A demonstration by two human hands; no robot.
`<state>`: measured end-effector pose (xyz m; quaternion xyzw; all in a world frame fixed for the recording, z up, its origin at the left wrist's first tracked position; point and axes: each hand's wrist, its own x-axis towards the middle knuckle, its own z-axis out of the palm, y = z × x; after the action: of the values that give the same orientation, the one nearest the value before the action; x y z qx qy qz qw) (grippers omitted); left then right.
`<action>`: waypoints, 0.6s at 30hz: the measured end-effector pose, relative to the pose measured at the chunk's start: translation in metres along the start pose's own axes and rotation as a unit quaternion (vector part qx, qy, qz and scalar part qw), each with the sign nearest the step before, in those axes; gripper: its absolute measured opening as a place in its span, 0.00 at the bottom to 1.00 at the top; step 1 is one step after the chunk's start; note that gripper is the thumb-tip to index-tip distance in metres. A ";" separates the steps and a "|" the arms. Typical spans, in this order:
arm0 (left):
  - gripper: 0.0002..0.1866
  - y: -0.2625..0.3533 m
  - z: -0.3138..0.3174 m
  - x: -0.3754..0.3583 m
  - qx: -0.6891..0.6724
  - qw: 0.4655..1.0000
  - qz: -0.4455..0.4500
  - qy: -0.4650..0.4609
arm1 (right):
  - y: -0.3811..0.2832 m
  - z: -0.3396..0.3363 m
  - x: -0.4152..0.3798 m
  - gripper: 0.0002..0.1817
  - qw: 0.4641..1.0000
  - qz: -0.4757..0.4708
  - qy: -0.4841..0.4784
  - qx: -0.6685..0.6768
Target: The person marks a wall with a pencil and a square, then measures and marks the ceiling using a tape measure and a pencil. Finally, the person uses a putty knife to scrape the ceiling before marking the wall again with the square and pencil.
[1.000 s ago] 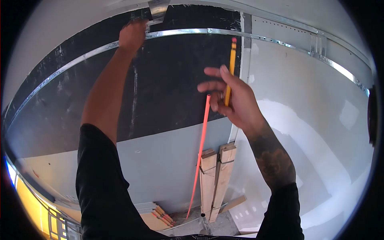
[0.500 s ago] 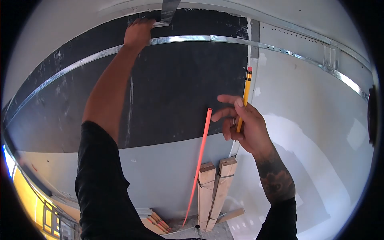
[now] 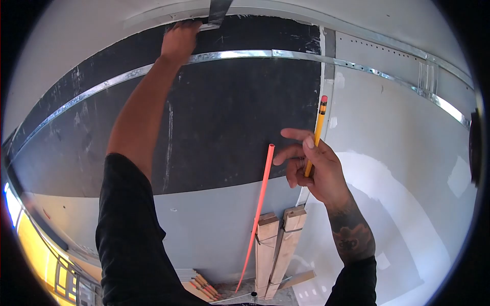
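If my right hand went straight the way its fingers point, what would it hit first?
Your right hand would probably meet the pink pole first; depth is unclear, so it might instead reach the dark panel.

The long strip (image 3: 229,54) is of shiny metal with bright reflections, while the metal piece (image 3: 219,13) above it looks grey and streaked. The dark panel (image 3: 229,112) is matt and mostly smooth, with whitish scuffs. The pencil (image 3: 318,128) has smooth yellow paint, and its eraser (image 3: 324,98) looks like matt rubber. The orange rod (image 3: 263,188) seems to be smooth plastic. The boards (image 3: 265,255) are of pale, bare wood. The black sleeves (image 3: 125,219) are of matt cloth. The white wall (image 3: 403,132) is matt, with smeared patches.
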<state>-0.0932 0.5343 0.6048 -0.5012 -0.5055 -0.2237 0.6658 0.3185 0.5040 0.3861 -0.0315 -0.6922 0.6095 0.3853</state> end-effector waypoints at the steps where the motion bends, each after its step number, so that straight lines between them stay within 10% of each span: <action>1: 0.14 0.000 0.001 0.003 0.002 1.000 -0.002 0.007 | -0.001 -0.001 -0.001 0.27 1.000 0.003 0.003 -0.005; 18: 0.16 0.012 -0.022 0.008 0.016 0.995 -0.057 -0.076 | 0.003 -0.009 -0.015 0.27 0.999 -0.002 -0.013 -0.035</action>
<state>-0.0706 0.5208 0.6076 -0.4767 -0.5857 -0.2146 0.6194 0.3327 0.5044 0.3753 -0.0361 -0.7181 0.5845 0.3759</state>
